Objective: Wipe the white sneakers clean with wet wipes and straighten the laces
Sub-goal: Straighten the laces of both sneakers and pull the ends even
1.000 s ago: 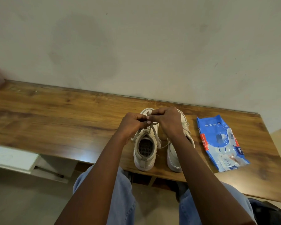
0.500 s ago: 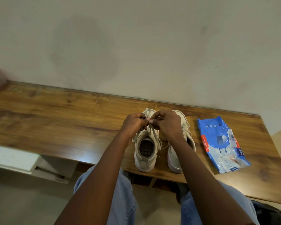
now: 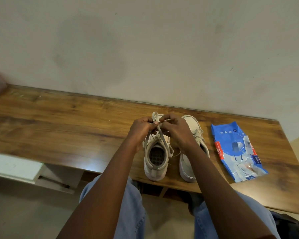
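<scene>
Both hands meet over the tongue of the left-hand sneaker [image 3: 155, 157], pinching its lace [image 3: 160, 133] between thumb and fingertips. The left hand [image 3: 139, 131] closes narrowly on one strand, with a loop of lace standing up just behind its knuckles; the right hand [image 3: 175, 129] closes on the other strand right beside it, the two sets of fingertips almost touching. From that pinch the lace runs down toward the person, crossing the eyelets and trailing loose over the right side of the shoe's collar.

Directly below the grip sits the sneaker itself, heel toward the person, its open mouth showing a dark perforated insole. Just to the right of the grip, partly under the right wrist, stands the second sneaker [image 3: 193, 135], parallel and close to the first, its laces bunched at the throat. Both rest near the front edge of a wooden table [image 3: 67, 125].

Farther right of the hands, well apart from the shoes, a blue pack of wet wipes [image 3: 236, 149] lies flat on the table. Beneath the forearms, legs in light blue jeans [image 3: 129, 213] show under the table edge.
</scene>
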